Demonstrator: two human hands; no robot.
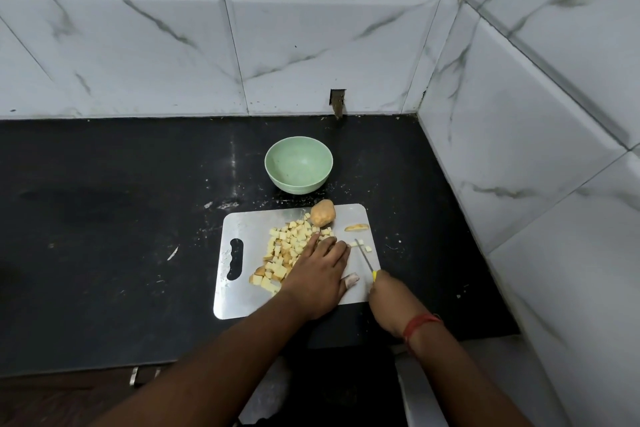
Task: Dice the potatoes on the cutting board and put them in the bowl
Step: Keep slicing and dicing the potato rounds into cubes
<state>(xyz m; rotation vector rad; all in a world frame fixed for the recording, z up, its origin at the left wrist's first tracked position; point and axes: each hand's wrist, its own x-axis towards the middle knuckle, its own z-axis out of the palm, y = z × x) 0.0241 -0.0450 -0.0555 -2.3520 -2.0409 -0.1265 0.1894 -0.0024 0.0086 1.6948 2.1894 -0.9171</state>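
The left hand [320, 274] is lying flat on the metal cutting board [242, 291], its fingers straight and close together, pressing against the right edge of the pile of diced potato [285, 246]. The fingertips are covering whatever pieces sit under them, so how many cubes are being pushed is hard to tell. A pale wrap or bandage is showing at the thumb tip, too blurred to make out properly.

The right hand [388, 302] is sitting at the board's near right corner, its fingers curled round the yellow handle of a knife [364, 258]; the hand is hiding most of that handle. The thin blade is pointing away from the person, its tip lying among a few loose cubes [360, 243] near the board's right edge. A red thread is circling the right wrist.

A whole unpeeled potato [322, 213] is resting at the far edge of the board, touching the pile, with a cut slice [356, 227] lying just beside it to the right. The green bowl [298, 165] is standing on the black desk [104, 218] just beyond the board, no potato showing in it. No brand, label or writing can be read on anything.
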